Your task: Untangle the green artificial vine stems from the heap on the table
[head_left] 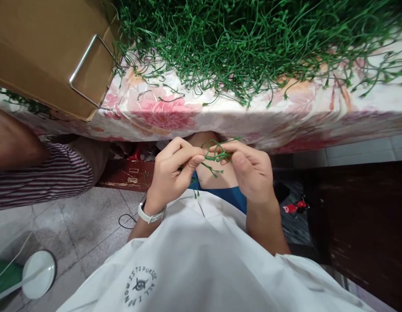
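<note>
Above my lap, both hands are at a small bunch of thin green plastic stems (217,156) with tiny forked tips. My left hand (175,171), with a white band on its wrist, pinches the stems between thumb and forefinger. A few stem ends hang below that hand, over my shirt. From the other side, my right hand (254,173) has its thumb and forefinger closed around the other end of the bunch; its fingertips are partly hidden by the stems. Beyond my hands, a big heap of similar green stems (240,47) lies on the table.
A floral cloth (168,112) covers the table. A cardboard box (41,52) with a bent metal wire stand (85,60) is at the left. Close on my left sits another person in a striped garment (67,173). A red keychain (295,207) lies at the right.
</note>
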`<state>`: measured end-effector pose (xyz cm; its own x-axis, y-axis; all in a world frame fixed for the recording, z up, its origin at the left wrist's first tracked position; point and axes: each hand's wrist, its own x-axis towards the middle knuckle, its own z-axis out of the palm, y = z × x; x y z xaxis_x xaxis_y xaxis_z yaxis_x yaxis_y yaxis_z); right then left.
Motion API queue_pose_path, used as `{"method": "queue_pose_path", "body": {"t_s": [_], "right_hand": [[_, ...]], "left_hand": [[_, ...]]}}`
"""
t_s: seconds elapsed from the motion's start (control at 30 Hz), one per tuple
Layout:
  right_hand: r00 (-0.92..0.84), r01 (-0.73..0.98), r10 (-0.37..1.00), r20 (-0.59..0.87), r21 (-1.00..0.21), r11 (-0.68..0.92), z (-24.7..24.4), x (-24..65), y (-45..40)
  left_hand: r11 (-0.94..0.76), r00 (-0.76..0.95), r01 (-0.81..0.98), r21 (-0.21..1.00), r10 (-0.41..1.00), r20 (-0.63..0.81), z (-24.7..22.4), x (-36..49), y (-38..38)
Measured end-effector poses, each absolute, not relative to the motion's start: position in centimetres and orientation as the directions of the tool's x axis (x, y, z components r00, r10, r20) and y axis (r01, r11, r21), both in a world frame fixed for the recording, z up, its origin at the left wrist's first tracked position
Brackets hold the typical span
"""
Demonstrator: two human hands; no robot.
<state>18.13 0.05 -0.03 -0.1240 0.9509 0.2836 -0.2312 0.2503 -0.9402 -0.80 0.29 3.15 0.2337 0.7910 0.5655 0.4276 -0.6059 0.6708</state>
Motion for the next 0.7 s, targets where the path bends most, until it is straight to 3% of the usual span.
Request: {"method": "queue_pose_path", "body": {"t_s": [0.13,0.33,0.5,0.7], "right_hand": [[-0.088,-0.351,0.984,0.156,-0.929,0.116,0.4,17.2,0.4],[0.038,-0.588,0.999,0.004,-0.808,0.025,1.0,16.0,0.9],[0.078,-0.588,0.995,0.066,-0.803,0.1,0.7,16.7,1.2],[0.052,-0.393,0.966,0.254,-0.884,0.254,-0.2,16.9,0.4]], "left_hand": [[-0.622,0.307,0.465,0.63,0.781,0.544,3.3,-0.5,0.2],[-0.605,0.376,0.363,0.709,0.791,0.483,3.0,-0.3,-0.3],[-0.559,0.317,0.37,0.742,0.827,0.464,2.5,-0.1,-0.3],[-0.527,0.296,0.309,0.792,0.844,0.447,2.7,0.7,-0.2]]}}
